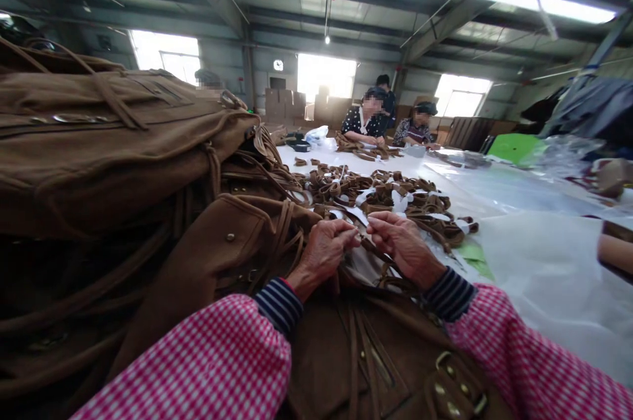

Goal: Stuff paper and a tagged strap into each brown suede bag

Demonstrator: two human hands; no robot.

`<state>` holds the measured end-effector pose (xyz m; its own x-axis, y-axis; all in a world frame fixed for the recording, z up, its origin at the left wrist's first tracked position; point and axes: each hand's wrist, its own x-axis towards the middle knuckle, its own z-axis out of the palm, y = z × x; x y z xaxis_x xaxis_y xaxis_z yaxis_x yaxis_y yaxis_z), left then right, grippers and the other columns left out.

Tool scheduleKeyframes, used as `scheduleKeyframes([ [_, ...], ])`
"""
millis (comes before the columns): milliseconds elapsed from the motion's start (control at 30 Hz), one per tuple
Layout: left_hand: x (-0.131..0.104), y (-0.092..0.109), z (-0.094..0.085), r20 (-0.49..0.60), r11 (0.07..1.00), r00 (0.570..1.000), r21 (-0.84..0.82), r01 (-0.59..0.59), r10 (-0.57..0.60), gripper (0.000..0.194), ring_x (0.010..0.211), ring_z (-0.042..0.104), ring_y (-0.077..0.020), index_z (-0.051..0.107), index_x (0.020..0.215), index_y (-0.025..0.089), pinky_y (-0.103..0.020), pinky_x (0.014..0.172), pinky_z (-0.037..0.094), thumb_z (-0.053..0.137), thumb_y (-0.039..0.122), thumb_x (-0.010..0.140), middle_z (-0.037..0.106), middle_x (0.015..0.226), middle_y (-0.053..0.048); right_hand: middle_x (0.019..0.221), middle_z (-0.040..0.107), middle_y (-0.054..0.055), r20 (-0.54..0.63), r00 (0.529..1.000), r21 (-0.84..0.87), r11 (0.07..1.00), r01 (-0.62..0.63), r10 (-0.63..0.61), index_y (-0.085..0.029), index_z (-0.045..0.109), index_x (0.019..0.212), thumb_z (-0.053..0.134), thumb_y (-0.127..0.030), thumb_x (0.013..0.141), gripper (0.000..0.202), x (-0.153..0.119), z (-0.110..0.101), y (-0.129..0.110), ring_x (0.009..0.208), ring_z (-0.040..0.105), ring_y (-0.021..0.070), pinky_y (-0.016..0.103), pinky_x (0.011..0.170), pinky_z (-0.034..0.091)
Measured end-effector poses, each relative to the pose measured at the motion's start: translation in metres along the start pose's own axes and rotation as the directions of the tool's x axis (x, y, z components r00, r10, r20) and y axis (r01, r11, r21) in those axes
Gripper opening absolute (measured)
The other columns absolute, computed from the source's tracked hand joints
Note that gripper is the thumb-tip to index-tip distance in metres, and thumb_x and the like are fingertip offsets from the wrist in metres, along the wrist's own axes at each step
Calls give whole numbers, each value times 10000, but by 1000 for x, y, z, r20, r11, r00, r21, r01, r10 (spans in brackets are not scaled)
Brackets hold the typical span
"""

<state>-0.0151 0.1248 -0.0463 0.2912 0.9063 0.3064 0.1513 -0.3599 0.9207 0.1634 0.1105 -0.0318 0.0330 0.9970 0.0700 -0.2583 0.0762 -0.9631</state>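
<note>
My left hand (pixel 326 250) is closed in a pinch above a brown bag (pixel 356 354) with thin straps and metal fittings. Close beside it on the right, my right hand (pixel 403 248) also pinches, fingertips facing the left ones. Whatever lies between the fingertips is too small to make out. Just beyond both hands is a heap of brown straps (pixel 395 192) with white pieces among them. Another brown bag part (pixel 232 242) with a metal stud rests left of my left hand.
Large brown bags (pixel 99 143) are piled high at the left. A white table (pixel 539 255) stretches right and back, with plastic and a green sheet (pixel 514 147). Several people (pixel 366 120) are at its far side. A brown object shows at the right edge.
</note>
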Motion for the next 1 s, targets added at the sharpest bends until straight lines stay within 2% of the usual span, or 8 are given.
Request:
scheduleKeyframes([
  [133, -2, -1, 3, -46, 998, 997, 32, -56, 57, 260, 705, 643, -158, 769, 837, 175, -240, 658, 461, 609, 371, 900, 730, 747, -26, 730, 698, 30, 55, 997, 20, 999, -47, 46, -138, 733, 861, 919, -353, 643, 359, 1, -3, 3, 538, 557, 73, 138, 392, 332],
  [267, -3, 1, 3, -32, 997, 998, 49, -55, 57, 284, 674, 617, -148, 760, 789, 169, -237, 636, 439, 616, 388, 900, 707, 706, -19, 768, 704, 30, 158, 986, 11, 998, -56, 54, -146, 733, 862, 899, -337, 696, 303, 0, -2, -1, 551, 554, 68, 134, 392, 309],
  [467, -4, 9, 1, -18, 993, 997, 96, -70, 72, 265, 672, 614, -147, 751, 761, 169, -243, 662, 436, 601, 344, 893, 706, 697, -13, 735, 665, 8, 211, 974, -7, 997, -78, 78, -150, 740, 857, 885, -343, 733, 272, -4, -3, -2, 553, 526, 61, 140, 406, 299],
  [567, -5, 11, 1, -13, 990, 996, 109, -88, 90, 276, 674, 614, -149, 752, 771, 171, -248, 668, 436, 590, 352, 901, 709, 703, -13, 757, 662, 11, 195, 978, -18, 997, -72, 74, -155, 744, 844, 889, -353, 725, 273, -3, -4, -1, 559, 513, 58, 144, 409, 276],
  [700, -6, 12, 2, -10, 990, 997, 116, -80, 82, 325, 656, 606, -147, 734, 747, 172, -250, 652, 423, 591, 411, 914, 704, 690, -13, 735, 616, -2, 166, 985, -22, 999, -49, 52, -161, 760, 830, 896, -371, 712, 276, -3, -4, 0, 544, 418, 46, 157, 399, 202],
  [1000, -7, 14, 2, -9, 988, 998, 145, -54, 56, 245, 663, 610, -147, 734, 764, 171, -250, 653, 412, 598, 332, 888, 703, 697, -9, 662, 559, -7, 149, 988, -89, 995, -33, 46, -157, 779, 843, 887, -409, 720, 300, -9, -1, 4, 556, 371, 61, 171, 415, 190],
])
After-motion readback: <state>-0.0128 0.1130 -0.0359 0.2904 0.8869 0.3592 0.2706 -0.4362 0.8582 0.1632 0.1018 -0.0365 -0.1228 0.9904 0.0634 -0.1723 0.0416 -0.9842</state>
